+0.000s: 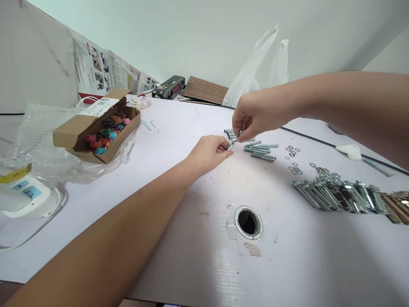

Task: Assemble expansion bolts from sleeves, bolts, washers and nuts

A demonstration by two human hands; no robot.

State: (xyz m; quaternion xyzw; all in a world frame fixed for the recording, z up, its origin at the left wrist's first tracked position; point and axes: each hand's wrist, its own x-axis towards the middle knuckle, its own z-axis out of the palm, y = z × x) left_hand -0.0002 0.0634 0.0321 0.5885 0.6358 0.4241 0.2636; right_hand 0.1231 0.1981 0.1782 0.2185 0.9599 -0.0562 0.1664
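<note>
Left hand [209, 151] pinches a metal sleeve [230, 146], right hand [255, 113] a metal piece [239, 133]. Open worktop [198, 243] stretches toward the near edge [143, 297].

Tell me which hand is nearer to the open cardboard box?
The left hand is nearer to the cardboard box: it is to the right of it in the picture. The right hand is farther right, beyond the left hand.

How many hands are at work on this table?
2: the left hand, pinching a small metal piece, and the right hand, just beyond it and to the right. Some fingers are partly hidden.
</note>
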